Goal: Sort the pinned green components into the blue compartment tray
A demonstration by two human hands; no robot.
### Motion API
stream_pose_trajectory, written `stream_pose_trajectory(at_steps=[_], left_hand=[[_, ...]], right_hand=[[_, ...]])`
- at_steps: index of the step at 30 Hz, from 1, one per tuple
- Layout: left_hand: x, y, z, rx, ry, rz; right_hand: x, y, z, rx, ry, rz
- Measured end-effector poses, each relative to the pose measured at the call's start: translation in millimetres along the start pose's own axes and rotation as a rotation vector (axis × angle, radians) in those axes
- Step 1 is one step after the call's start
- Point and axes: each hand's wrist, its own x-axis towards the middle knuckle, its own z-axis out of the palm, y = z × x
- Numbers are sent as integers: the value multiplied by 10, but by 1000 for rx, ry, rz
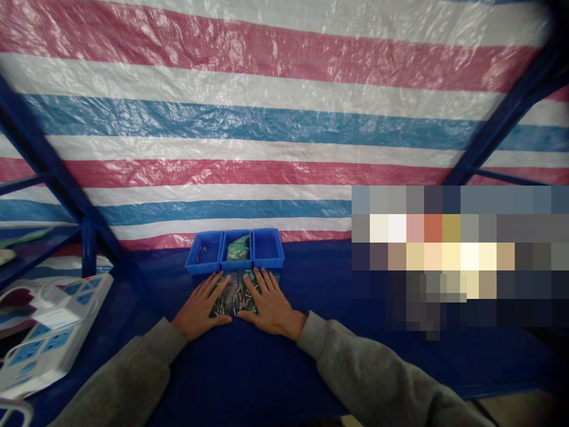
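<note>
A clear plastic bag of small metal pins or screws (232, 296) lies on the dark blue tabletop, in front of three blue bins. My left hand (204, 305) rests flat on the bag's left part, fingers spread. On its right part lies my right hand (269, 302), also flat with fingers apart. Between the two thumbs the shiny pieces show through the plastic; the rest of the bag is partly covered by my hands. Just beyond stand the left bin (192, 267) with a few thin metal pieces, the middle bin (235, 266) holding a green packet (239, 248), and the right bin (268, 243).
A white power strip (66, 350) with blue sockets, a plugged-in white adapter (57, 308) and cables lies at the left. Blue metal frame posts (89, 249) rise on both sides. Striped plastic sheeting (249, 124) hangs behind the table. A pixelated area hides the right side.
</note>
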Motion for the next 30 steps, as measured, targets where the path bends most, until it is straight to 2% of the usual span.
stream_pose_trajectory(at_steps=[16,30], left_hand=[[55,99,7,-4,18,-15],[112,117,85,54,45,-45]], right_hand=[[31,-37,33,23,27,9],[69,-53,63,-8,25,15]])
